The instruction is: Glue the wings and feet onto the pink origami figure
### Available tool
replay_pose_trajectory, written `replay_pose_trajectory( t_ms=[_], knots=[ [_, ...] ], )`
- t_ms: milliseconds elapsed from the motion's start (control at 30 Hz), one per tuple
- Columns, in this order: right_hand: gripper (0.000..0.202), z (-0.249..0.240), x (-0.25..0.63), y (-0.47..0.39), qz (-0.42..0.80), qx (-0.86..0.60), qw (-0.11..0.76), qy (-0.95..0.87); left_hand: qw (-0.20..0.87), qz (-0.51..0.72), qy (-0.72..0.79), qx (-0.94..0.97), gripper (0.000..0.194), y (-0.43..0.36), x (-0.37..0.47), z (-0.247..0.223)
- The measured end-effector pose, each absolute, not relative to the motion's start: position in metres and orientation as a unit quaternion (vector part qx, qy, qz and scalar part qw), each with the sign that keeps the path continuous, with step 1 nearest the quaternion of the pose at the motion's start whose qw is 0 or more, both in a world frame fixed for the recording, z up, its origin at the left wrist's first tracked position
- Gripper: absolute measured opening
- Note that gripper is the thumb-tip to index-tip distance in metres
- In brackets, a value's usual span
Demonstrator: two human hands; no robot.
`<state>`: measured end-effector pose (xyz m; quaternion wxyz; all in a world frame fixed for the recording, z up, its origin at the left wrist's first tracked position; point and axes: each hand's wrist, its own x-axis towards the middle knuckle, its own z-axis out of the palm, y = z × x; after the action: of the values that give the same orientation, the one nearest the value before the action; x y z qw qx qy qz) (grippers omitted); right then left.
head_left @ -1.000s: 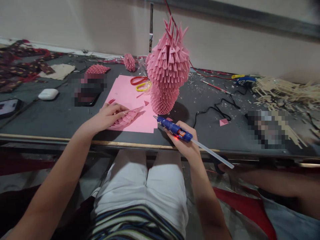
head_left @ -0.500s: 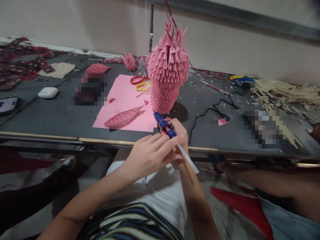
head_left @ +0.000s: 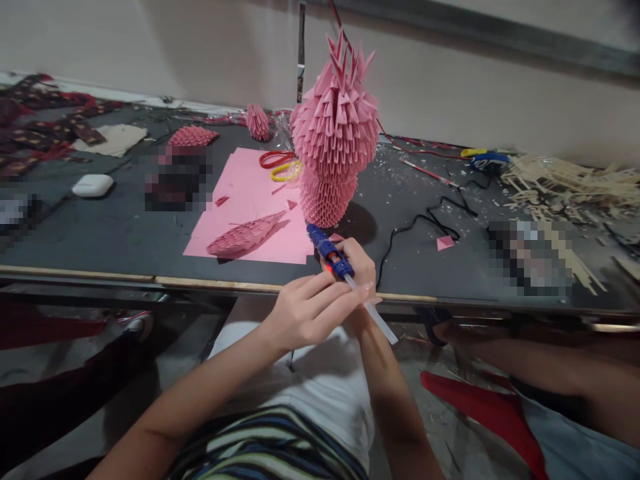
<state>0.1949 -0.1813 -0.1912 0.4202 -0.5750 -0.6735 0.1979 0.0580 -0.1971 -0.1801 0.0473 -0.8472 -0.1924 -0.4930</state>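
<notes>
A blue glue gun [head_left: 325, 247] is in my right hand [head_left: 361, 263], its nozzle pointing away toward the foot of a tall pink folded-paper figure [head_left: 337, 143]. From the gun's rear sticks out a long translucent glue stick [head_left: 383, 325]. My left hand [head_left: 313, 303] reaches across, its fingertips pinching that stick just behind the gun. A small red light glows on the gun's side. Left of the figure, a pink folded-paper wing-like piece [head_left: 245, 235] lies on pink paper sheets [head_left: 225, 193], with small folded bits around it.
Scissors with red and yellow handles [head_left: 277, 160] lie on the sheets. Further left are a white case [head_left: 93, 186] and another pink paper piece [head_left: 194, 136]. A black cord [head_left: 413, 223] winds across the right, near thin sticks [head_left: 570, 180]. Other people's legs show at both sides.
My left fingers have slid back slightly from the gun's rear along the glue stick. The gun and right hand stay nearly in place.
</notes>
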Motion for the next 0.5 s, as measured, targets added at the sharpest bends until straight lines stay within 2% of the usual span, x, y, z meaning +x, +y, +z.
replay_pose_trajectory(
  t_ms=[300, 500],
  knots=[
    [0.006, -0.1994, 0.1977, -0.1798, 0.150, -0.580, 0.412, -0.687, 0.052, -0.495, -0.195, -0.845, 0.023, -0.1923, 0.0528, -0.1799],
    [0.002, -0.1940, 0.1976, -0.1791, 0.166, -0.587, 0.400, -0.683, 0.044, -0.493, -0.188, -0.849, 0.017, -0.1879, 0.0512, -0.1758]
  ],
)
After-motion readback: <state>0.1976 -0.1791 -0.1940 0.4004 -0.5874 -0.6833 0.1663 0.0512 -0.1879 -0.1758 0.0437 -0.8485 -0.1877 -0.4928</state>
